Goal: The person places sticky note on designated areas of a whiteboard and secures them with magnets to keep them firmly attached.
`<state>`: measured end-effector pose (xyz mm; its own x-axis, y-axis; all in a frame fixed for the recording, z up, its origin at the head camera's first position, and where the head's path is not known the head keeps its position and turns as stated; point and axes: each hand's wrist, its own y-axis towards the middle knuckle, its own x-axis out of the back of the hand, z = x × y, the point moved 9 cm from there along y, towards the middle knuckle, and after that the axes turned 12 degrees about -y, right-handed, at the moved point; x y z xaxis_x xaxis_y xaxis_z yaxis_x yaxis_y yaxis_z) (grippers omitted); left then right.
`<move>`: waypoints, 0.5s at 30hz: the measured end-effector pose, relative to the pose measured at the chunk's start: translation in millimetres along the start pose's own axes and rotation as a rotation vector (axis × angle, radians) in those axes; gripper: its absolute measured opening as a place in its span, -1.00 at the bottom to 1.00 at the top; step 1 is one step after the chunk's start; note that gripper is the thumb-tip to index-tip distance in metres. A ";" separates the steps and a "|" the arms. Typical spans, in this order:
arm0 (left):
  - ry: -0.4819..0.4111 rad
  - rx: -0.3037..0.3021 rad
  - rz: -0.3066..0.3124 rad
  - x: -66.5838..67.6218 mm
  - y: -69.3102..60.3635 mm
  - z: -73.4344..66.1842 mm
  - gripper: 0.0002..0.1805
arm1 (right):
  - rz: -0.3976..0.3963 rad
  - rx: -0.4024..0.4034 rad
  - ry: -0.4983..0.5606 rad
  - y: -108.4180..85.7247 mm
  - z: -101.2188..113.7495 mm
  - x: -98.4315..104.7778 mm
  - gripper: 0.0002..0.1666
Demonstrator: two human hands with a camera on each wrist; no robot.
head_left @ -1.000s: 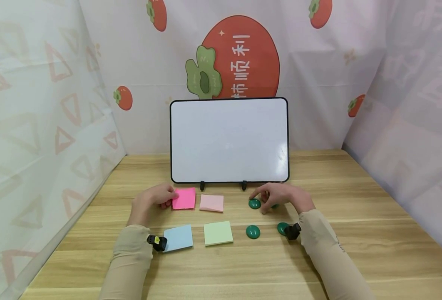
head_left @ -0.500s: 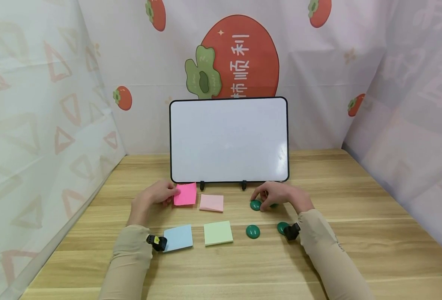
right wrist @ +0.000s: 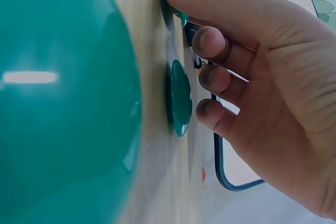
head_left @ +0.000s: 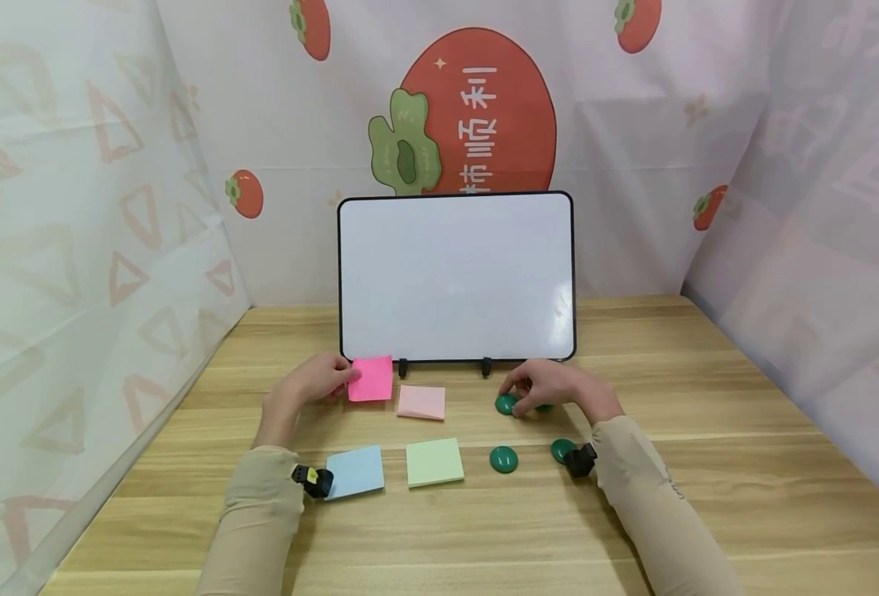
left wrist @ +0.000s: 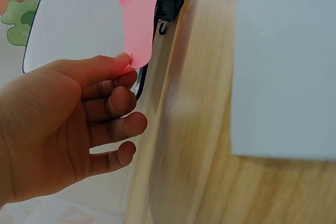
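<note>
A bright pink sticky note (head_left: 371, 379) is pinched at its left edge between thumb and finger of my left hand (head_left: 307, 389), raised in front of the whiteboard's lower left corner. In the left wrist view the note (left wrist: 140, 30) bends upward from the thumb, the other fingers loosely curled. My right hand (head_left: 559, 387) pinches a round green magnet (head_left: 506, 405). The right wrist view has this magnet (right wrist: 184, 18) between thumb and finger, tilted, with a second green magnet (right wrist: 181, 98) lying on the table under the other fingers.
A whiteboard (head_left: 456, 277) stands upright on black feet at the back. Nearer lie a pale pink pad (head_left: 421, 402), a blue pad (head_left: 355, 472), a green pad (head_left: 434, 462) and two more green magnets, one (head_left: 503, 459) left of the other (head_left: 562, 450).
My left hand has lifted the bright pink note up and slightly right, toward the whiteboard's lower edge. My right hand has barely moved, its fingers now closer together on the magnet.
</note>
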<state>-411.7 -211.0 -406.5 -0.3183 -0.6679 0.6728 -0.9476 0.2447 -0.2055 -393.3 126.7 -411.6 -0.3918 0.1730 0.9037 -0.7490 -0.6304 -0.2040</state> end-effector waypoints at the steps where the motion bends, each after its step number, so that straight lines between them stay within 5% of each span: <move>1: 0.000 -0.003 -0.005 0.7 -0.5 -0.8 -0.62 | -0.004 -0.001 -0.003 0.0 -0.1 0.6 -0.66; 15: 0.028 -0.110 -0.127 10.1 2.5 -16.6 -0.63 | -0.159 0.063 -0.089 3.1 6.0 14.4 -0.59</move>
<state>-416.9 -205.5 -388.4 -0.1934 -0.6786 0.7086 -0.9710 0.2360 -0.0390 -398.1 122.6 -397.0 -0.2206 0.2081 0.9529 -0.7617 -0.6470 -0.0351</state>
